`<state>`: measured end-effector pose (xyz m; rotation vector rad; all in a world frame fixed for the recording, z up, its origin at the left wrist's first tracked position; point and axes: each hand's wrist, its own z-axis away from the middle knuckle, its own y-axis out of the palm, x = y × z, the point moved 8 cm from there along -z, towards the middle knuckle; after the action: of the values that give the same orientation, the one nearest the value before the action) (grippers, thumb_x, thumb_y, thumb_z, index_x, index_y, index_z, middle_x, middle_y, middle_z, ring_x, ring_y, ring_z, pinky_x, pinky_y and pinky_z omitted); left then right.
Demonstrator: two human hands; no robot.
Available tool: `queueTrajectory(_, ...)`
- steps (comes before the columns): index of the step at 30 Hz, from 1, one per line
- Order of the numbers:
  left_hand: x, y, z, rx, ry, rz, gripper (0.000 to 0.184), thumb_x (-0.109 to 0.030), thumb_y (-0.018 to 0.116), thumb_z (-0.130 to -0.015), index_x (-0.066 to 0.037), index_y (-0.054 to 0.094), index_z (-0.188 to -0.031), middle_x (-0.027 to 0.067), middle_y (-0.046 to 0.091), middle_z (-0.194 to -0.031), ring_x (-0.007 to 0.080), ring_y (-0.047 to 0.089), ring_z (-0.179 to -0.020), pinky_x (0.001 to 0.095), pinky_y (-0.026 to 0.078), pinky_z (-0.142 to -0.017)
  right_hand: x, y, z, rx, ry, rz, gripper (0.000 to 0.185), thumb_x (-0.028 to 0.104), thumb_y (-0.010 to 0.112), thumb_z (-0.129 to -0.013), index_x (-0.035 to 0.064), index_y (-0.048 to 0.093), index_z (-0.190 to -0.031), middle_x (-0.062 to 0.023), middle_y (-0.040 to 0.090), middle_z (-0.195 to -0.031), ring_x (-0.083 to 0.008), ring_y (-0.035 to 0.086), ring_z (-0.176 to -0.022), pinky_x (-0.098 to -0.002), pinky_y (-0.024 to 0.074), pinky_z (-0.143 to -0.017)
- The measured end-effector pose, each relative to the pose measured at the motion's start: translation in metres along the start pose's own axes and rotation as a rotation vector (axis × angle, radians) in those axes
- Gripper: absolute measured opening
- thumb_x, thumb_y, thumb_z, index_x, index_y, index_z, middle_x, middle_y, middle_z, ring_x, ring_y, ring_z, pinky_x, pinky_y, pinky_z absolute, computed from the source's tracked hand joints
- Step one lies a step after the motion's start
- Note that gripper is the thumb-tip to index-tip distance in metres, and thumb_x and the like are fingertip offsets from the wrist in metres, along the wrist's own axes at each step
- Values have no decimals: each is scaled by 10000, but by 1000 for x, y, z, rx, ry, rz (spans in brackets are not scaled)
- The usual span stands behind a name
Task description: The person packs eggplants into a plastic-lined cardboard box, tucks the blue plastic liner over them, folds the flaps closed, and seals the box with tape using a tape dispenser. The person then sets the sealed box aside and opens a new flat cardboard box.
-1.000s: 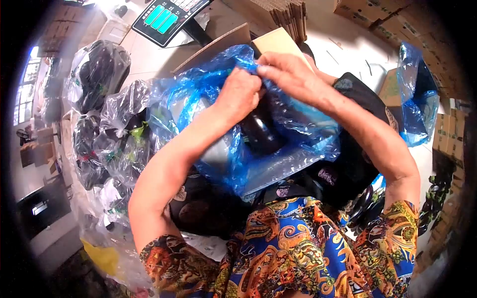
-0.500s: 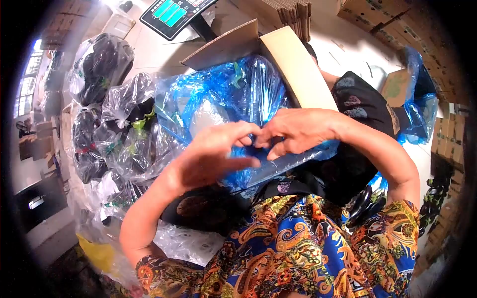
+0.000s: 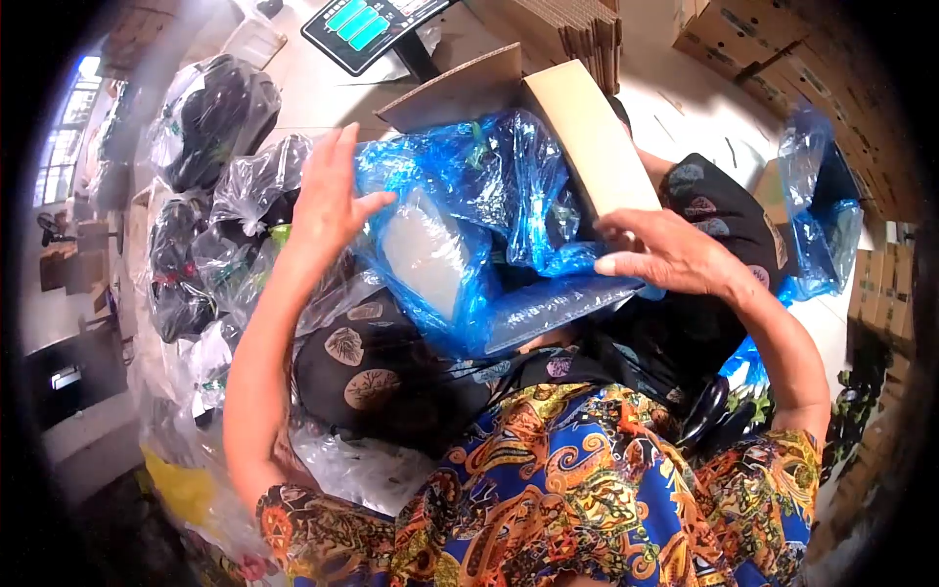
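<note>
Between my knees sits a cardboard box (image 3: 595, 147), its flaps raised and its inside lined with a blue plastic bag (image 3: 440, 186). The blue film covers most of the contents and hangs over the near edge. My left hand (image 3: 335, 191) is raised at the box's left side, thumb and fingers spread, with nothing held. On the right, my right hand (image 3: 670, 252) is at the near right corner of the box, fingers apart, beside or touching the blue film. Clear bags of dark eggplants (image 3: 210, 117) lie to the left.
A scale display (image 3: 360, 29) stands beyond the box. Folded cardboard (image 3: 577, 34) is behind it. Another blue-lined box (image 3: 817, 210) stands at the right, near stacked cartons (image 3: 763, 49). Loose eggplants (image 3: 706, 406) lie by my right leg.
My hands came down from the gathered blue plastic and parted, the left moving up and left, the right moving right. The plastic now lies lower, folded over inside the box.
</note>
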<state>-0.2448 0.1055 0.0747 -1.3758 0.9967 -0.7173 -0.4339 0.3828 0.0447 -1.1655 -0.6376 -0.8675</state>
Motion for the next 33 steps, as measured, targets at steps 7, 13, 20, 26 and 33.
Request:
queueTrajectory(7, 12, 41, 35, 526, -181, 354, 208, -156, 689, -805, -6, 554, -754, 153, 514, -640, 231, 492, -609, 360, 433, -617, -2, 16, 63, -270, 304, 88, 848, 286, 873, -670, -64, 459, -1322, -293, 613, -1119, -418, 619, -1046, -414, 500, -869)
queueTrajectory(13, -75, -4, 22, 458, -296, 1364, 227, -243, 663, -900, -35, 576, -931, 16, 602, -945, 143, 574, -880, 308, 489, -761, -45, 76, 68, -55, 472, -492, 234, 208, 731, -837, -19, 686, -869, -98, 682, -742, -147, 622, -674, -320, 485, -636)
queueTrajectory(20, -60, 19, 34, 400, -559, 1014, 506, -285, 722, -862, -26, 518, -1246, 90, 595, -1121, 137, 595, -896, 299, 525, -716, 39, 0, 71, 20, -5, -889, 156, 142, 666, -879, -2, 706, -921, -54, 711, -888, -142, 647, -850, -285, 491, -815)
queueTrajectory(26, -62, 37, 58, 620, -123, 213, 623, -239, 746, -760, -10, 506, -1288, 255, 609, -1109, 391, 629, -897, 447, 518, -793, 18, -7, 56, -281, 64, 70, 279, 53, 722, -774, 13, 629, -1034, -105, 622, -902, -215, 603, -787, -326, 486, -659)
queueTrajectory(33, -110, 12, 60, 735, 56, 849, 250, -196, 665, -864, -66, 662, -1077, 93, 676, -988, 254, 636, -913, 374, 520, -749, 107, 19, 14, -306, -375, 447, 305, 151, 716, -755, 13, 535, -959, -135, 567, -874, -321, 616, -814, -429, 511, -645)
